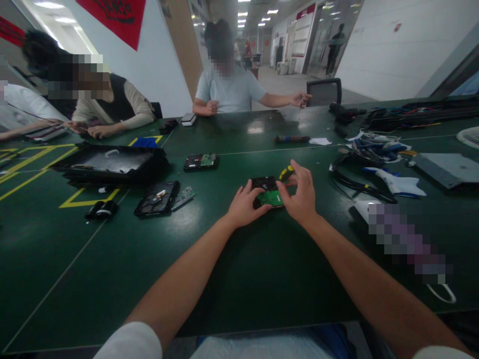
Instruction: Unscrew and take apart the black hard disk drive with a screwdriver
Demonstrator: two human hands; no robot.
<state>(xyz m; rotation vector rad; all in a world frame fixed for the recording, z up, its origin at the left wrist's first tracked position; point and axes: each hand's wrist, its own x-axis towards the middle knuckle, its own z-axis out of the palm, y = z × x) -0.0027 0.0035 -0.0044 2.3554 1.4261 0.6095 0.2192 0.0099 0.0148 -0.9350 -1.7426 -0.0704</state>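
The hard drive [264, 182], black with a green circuit board [274, 199] across its near half, lay board-side up on the table [232, 269]. The yellow-and-black screwdriver [286, 173] slanted by its far right corner.

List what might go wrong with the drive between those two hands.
1. The yellow-and-black tool in the right hand is close above the hard drive; a slip might scratch the drive or its green circuit board.
2. The bare fingers of the left hand are right at that board, so they might smudge it or get jabbed.
3. If the left hand eases off, the drive might slide on the table.
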